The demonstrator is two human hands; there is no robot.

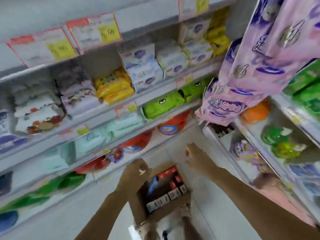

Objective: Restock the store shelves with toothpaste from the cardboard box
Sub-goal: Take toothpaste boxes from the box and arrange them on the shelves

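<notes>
My forearms [103,210] are bare from wrist to elbow. My left hand [136,172] has a small pale strip [142,172] on its back, too blurred to identify. My right hand [194,153] is bare.

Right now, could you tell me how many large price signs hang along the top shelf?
3: left sign, middle sign, right sign partly cropped; others may be hidden.

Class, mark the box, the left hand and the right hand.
box [137,205]: head view, on its left cardboard wall.
left hand [136,171]: head view, on the back of the hand.
right hand [193,152]: head view, on the knuckles.
</notes>
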